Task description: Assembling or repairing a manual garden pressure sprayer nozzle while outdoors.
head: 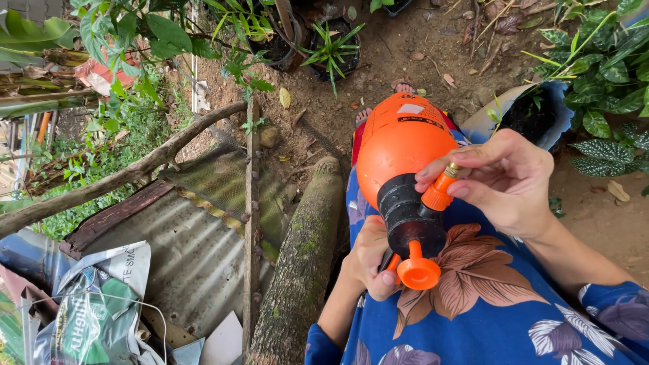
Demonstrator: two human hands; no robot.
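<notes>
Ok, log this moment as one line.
left hand: grips black pump head | right hand: fingers on orange nozzle | orange sprayer bottle: over lap

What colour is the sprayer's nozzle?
Orange nozzle with a brass-coloured tip, head view.

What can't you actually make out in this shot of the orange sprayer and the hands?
- Round orange plastic pump sprayer bottle: its underside faces away.
- Brass nozzle tip: mostly covered by right hand fingers.
- Trigger: hidden behind black pump head and left hand.
- Feet: covered by the bottle.
</notes>
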